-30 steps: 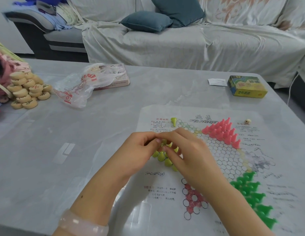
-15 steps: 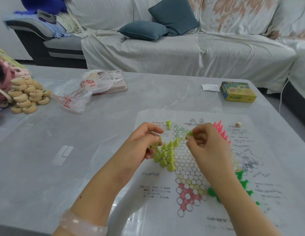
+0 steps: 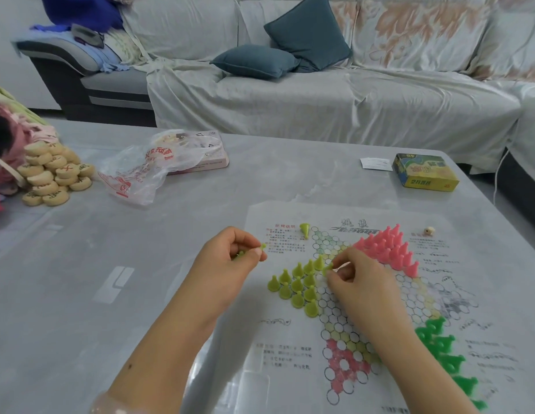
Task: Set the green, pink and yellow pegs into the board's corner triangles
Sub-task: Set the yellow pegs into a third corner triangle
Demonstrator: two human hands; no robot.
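Note:
A paper checkers board (image 3: 344, 330) lies flat on the table. Several yellow pegs (image 3: 296, 286) stand in its left triangle. Pink pegs (image 3: 390, 249) fill the far right triangle, and green pegs (image 3: 442, 345) stand in the near right one, partly behind my forearm. One yellow peg (image 3: 304, 230) stands alone at the board's far edge. My left hand (image 3: 230, 261) hovers left of the board, pinching yellow pegs. My right hand (image 3: 360, 282) holds a yellow peg at its fingertips, just right of the yellow group's top row.
A small die (image 3: 429, 231) sits on the paper's far right. A yellow-green card box (image 3: 424, 176) and a paper slip (image 3: 375, 163) lie beyond. A plastic bag over a flat box (image 3: 167, 162) and a pile of round wooden chess discs (image 3: 50, 174) sit far left. A covered sofa stands behind.
My left hand has drawn back to the left, off the yellow group, still holding pegs. My right hand has come down toward the yellow triangle's right side with a peg.

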